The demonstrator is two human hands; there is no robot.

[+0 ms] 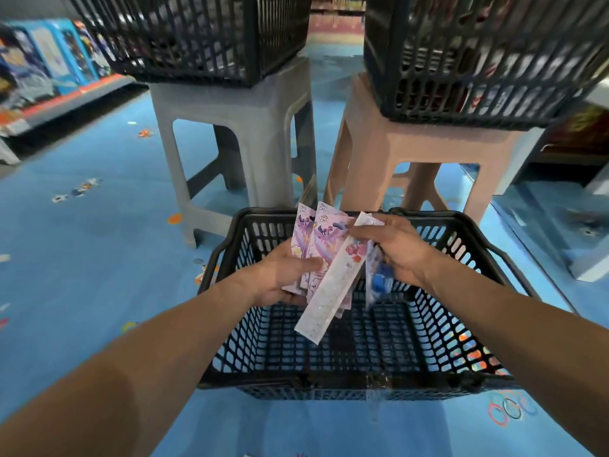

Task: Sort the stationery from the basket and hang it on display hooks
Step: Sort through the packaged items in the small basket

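Head view. A fan of purple packets, flat printed sleeves, is gripped by the left hand, with the thumb laid across their fronts and the fingers curled behind. A long white packet is pinched near its top end by the right hand. A clear packet with something blue inside hangs from the same grip, partly hidden. Both hands are held over the black basket on the floor, whose mesh bottom is visible beneath them.

All packets are judged light, thin and bendy. Their glossy film is likely to slide, one sleeve on another, so the fan could slip if the grip is loosened. Hold is best taken at the top edge, where hang holes would be expected, though none can be made out. No display hooks are seen.
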